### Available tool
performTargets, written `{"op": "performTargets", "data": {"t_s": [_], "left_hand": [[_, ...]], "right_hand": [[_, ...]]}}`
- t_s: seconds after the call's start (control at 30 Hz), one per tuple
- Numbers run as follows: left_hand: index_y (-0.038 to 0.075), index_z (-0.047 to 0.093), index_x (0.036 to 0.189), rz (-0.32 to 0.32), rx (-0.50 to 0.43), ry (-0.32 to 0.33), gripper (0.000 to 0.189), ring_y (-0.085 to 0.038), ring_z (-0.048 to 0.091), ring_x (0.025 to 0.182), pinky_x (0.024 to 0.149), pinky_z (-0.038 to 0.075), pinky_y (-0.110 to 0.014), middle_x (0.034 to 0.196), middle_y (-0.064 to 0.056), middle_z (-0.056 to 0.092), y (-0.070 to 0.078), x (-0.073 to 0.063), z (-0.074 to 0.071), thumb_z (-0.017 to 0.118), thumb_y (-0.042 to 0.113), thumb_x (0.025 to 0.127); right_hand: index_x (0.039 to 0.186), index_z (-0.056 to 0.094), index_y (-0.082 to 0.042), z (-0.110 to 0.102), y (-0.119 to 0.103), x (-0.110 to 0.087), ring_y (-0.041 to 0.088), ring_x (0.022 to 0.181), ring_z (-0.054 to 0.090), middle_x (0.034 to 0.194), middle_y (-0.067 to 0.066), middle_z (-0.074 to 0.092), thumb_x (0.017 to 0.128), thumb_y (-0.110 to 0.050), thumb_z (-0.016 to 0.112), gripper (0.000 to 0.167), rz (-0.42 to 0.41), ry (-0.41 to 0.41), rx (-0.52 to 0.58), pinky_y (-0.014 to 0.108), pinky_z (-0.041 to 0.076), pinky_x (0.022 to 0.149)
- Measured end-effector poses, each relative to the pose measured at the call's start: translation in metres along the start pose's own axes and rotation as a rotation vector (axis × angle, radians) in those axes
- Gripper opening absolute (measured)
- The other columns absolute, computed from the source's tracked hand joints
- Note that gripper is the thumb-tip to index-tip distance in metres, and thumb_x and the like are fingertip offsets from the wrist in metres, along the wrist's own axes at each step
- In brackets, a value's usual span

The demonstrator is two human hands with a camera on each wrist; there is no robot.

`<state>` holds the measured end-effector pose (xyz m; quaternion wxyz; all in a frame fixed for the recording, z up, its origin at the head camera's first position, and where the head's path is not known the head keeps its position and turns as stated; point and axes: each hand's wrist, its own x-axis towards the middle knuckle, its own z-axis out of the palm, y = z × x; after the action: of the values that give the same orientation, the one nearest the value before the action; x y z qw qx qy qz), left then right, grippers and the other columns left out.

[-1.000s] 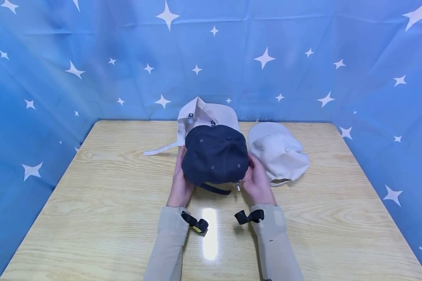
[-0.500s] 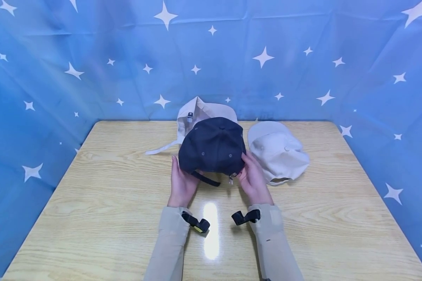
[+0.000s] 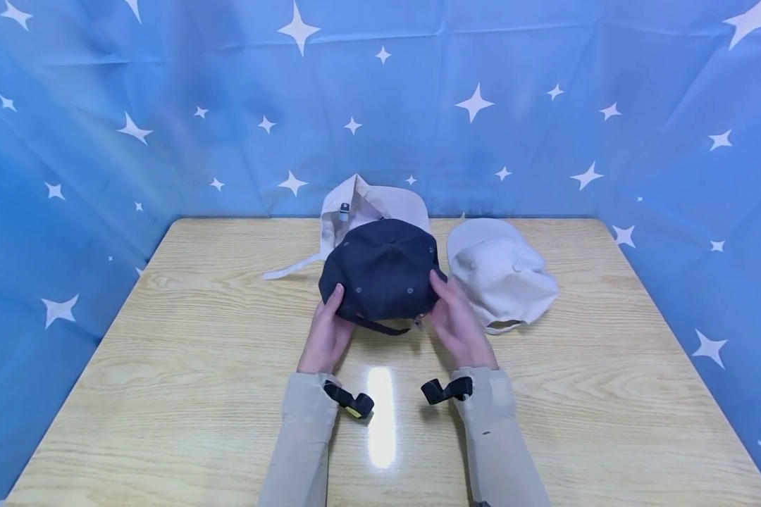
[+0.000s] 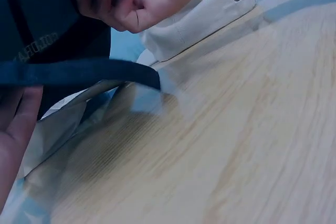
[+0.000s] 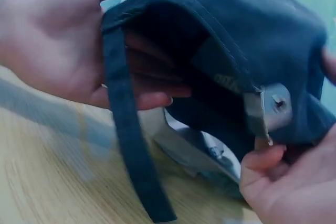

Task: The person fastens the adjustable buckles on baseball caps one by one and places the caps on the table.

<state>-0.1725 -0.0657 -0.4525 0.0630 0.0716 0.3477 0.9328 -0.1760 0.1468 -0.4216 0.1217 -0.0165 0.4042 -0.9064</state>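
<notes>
A navy baseball cap [image 3: 383, 264] is held up between both hands over the table, its crown facing the head camera. My left hand [image 3: 326, 336] grips its left side, thumb outside the crown and fingers reaching inside, as the right wrist view shows. On the other side my right hand [image 3: 461, 325] holds the cap's edge near a metal buckle [image 5: 275, 107], with the thumb on the outside. The cap's back strap [image 5: 126, 124] hangs loose, its end free of the buckle. Faint lettering [image 4: 39, 48] shows inside the cap in the left wrist view.
Behind the navy cap lies an upturned off-white cap [image 3: 406, 202], its strap [image 3: 294, 267] stretched leftward on the wooden table [image 3: 165, 366]. Another off-white cap [image 3: 501, 278] sits to the right, crown up. A blue star-printed cloth [image 3: 380, 105] hangs around the table's back and sides.
The navy cap was tilted and shifted slightly left, its top button coming into view. The left thumb moved from beside the cap onto its crown; the right hand stayed at its side.
</notes>
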Motion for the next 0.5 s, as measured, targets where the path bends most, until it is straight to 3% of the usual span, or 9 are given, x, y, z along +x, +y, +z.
{"op": "performTargets", "data": {"t_s": [0.17, 0.3, 0.4, 0.5], "left_hand": [[0.008, 0.034, 0.135, -0.058, 0.138, -0.022, 0.059, -0.015, 0.041, 0.118, 0.102, 0.026, -0.032, 0.132, -0.004, 0.043, 0.0040, -0.0027, 0.0026, 0.056, 0.035, 0.087], [0.014, 0.027, 0.139, -0.121, 0.336, -0.113, 0.062, -0.017, 0.033, 0.124, 0.103, 0.023, -0.034, 0.139, -0.004, 0.033, 0.0057, -0.0053, 0.0006, 0.055, 0.036, 0.088], [0.016, 0.028, 0.137, -0.176, 0.450, -0.178, 0.058, -0.020, 0.042, 0.117, 0.099, 0.030, -0.039, 0.135, -0.006, 0.037, 0.0058, -0.0068, -0.0010, 0.052, 0.036, 0.089], [0.009, 0.036, 0.129, -0.245, 0.522, -0.179, 0.053, -0.021, 0.054, 0.094, 0.087, 0.041, -0.039, 0.117, -0.007, 0.048, 0.0063, -0.0094, -0.0026, 0.052, 0.040, 0.088]], "right_hand": [[0.125, 0.041, -0.010, 0.0022, 0.0004, -0.0014, 0.012, 0.089, 0.053, 0.105, 0.000, 0.057, 0.088, -0.018, 0.057, 0.040, 0.036, -0.075, -0.149, 0.023, 0.039, 0.075], [0.123, 0.040, -0.007, 0.0032, 0.0010, -0.0022, 0.016, 0.081, 0.055, 0.101, 0.005, 0.055, 0.083, -0.005, 0.061, 0.045, 0.028, -0.180, -0.228, 0.028, 0.045, 0.070], [0.124, 0.038, -0.006, 0.0024, 0.0030, -0.0025, 0.021, 0.080, 0.056, 0.100, 0.009, 0.056, 0.080, 0.003, 0.059, 0.049, 0.021, -0.267, -0.250, 0.034, 0.048, 0.072], [0.127, 0.035, -0.007, 0.0016, 0.0060, -0.0029, 0.022, 0.086, 0.055, 0.103, 0.011, 0.055, 0.079, 0.008, 0.056, 0.054, 0.024, -0.323, -0.284, 0.036, 0.047, 0.078]]}}
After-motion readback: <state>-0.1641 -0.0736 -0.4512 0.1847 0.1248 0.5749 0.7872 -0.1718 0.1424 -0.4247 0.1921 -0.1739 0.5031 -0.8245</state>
